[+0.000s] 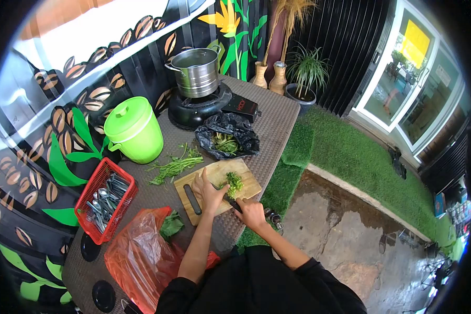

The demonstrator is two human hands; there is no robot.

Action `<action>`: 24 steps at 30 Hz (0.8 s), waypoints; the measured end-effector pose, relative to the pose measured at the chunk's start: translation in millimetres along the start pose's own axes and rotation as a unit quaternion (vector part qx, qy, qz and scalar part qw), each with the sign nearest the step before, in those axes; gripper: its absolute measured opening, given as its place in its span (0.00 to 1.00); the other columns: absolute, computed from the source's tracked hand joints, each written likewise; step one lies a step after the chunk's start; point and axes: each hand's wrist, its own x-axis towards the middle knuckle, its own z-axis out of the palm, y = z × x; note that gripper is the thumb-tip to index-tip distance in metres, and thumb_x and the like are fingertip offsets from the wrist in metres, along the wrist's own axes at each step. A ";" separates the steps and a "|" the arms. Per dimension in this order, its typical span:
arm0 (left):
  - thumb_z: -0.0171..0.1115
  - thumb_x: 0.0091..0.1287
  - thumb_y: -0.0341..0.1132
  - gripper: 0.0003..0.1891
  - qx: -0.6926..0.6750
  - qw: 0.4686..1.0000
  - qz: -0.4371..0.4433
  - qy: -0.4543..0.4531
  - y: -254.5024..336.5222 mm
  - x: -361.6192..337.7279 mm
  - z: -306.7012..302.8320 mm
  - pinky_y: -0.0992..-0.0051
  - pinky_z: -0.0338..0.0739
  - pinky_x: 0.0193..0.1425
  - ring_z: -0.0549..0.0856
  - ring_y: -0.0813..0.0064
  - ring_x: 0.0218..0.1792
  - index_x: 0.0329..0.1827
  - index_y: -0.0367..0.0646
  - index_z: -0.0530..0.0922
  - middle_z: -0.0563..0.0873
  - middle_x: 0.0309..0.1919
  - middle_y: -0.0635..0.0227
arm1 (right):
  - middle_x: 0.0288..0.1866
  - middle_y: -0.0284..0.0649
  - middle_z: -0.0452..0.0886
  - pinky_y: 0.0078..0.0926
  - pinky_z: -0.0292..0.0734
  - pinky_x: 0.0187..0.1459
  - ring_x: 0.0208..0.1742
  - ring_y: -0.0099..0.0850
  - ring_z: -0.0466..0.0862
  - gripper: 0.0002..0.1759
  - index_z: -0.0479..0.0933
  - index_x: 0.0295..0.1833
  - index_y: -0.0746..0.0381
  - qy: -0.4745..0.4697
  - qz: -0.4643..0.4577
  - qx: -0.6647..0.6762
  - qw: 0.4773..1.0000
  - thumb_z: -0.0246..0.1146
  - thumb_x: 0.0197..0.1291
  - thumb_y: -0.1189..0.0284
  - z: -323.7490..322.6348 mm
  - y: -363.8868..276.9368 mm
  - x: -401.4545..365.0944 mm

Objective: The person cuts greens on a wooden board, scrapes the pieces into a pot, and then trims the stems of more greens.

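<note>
My right hand (252,213) is closed around the dark handle of a knife (234,204) at the near edge of a wooden cutting board (217,174). A small heap of chopped green herbs (234,183) lies on the board, beside the knife. My left hand (208,192) rests over the left part of the board, fingers spread, its thumb reaching toward the herbs and the knife. Most of the blade is hidden by the hands and greens. Just beyond the board lies a bunch of uncut leafy stems (177,166).
A black plastic bag (246,137) with greens sits behind the board. Farther back, a steel pot (196,73) stands on a portable stove (186,112). Leftward are a lidded green bucket (141,133), a red cutlery basket (125,201) and an orange plastic bag (141,251).
</note>
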 end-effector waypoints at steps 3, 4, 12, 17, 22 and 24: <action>0.78 0.40 0.41 0.57 0.035 0.998 0.011 -0.046 5.8 -4.0 -14.3 0.45 0.44 0.69 0.46 0.45 0.70 0.73 0.51 0.50 0.49 0.70 0.46 | 0.27 0.42 0.77 0.37 0.76 0.33 0.32 0.42 0.81 0.15 0.70 0.38 0.61 -0.001 0.002 0.008 1.000 0.66 0.49 0.65 -2.3 -1.7 0.1; 0.79 0.40 0.43 0.58 0.078 0.994 0.026 -0.072 6.0 -5.4 -17.3 0.45 0.43 0.69 0.46 0.45 0.70 0.73 0.52 0.49 0.49 0.70 0.47 | 0.27 0.42 0.77 0.37 0.76 0.33 0.32 0.41 0.81 0.15 0.70 0.38 0.61 0.000 0.000 0.009 1.000 0.66 0.49 0.66 -4.1 -2.6 0.3; 0.80 0.37 0.47 0.58 0.128 0.991 -0.003 -0.029 2.7 -7.3 -6.0 0.41 0.42 0.68 0.45 0.44 0.71 0.73 0.54 0.54 0.49 0.71 0.48 | 0.29 0.43 0.77 0.36 0.75 0.33 0.33 0.41 0.81 0.17 0.70 0.38 0.61 -0.016 -0.012 0.005 1.000 0.68 0.47 0.66 -6.7 -7.0 1.5; 0.80 0.37 0.49 0.55 0.075 0.996 0.003 -0.039 2.0 -1.0 -17.9 0.37 0.42 0.66 0.46 0.43 0.71 0.71 0.57 0.58 0.49 0.71 0.50 | 0.28 0.42 0.77 0.37 0.75 0.33 0.32 0.41 0.81 0.17 0.70 0.37 0.61 -0.024 -0.004 0.001 1.000 0.68 0.47 0.65 -5.0 -1.2 5.5; 0.79 0.39 0.48 0.50 0.139 0.984 -0.060 -0.091 7.3 4.1 -21.9 0.42 0.46 0.66 0.49 0.44 0.70 0.69 0.56 0.62 0.50 0.71 0.50 | 0.29 0.42 0.77 0.37 0.75 0.34 0.33 0.41 0.81 0.17 0.70 0.37 0.60 -0.024 -0.017 -0.003 1.000 0.68 0.47 0.65 -3.3 0.9 8.6; 0.78 0.43 0.46 0.42 0.100 0.994 -0.045 -0.018 8.1 2.8 -14.7 0.43 0.48 0.66 0.52 0.47 0.69 0.64 0.54 0.67 0.57 0.68 0.51 | 0.29 0.42 0.78 0.37 0.75 0.34 0.33 0.41 0.81 0.16 0.70 0.37 0.60 -0.029 -0.021 -0.006 0.999 0.68 0.47 0.65 -3.8 1.8 7.9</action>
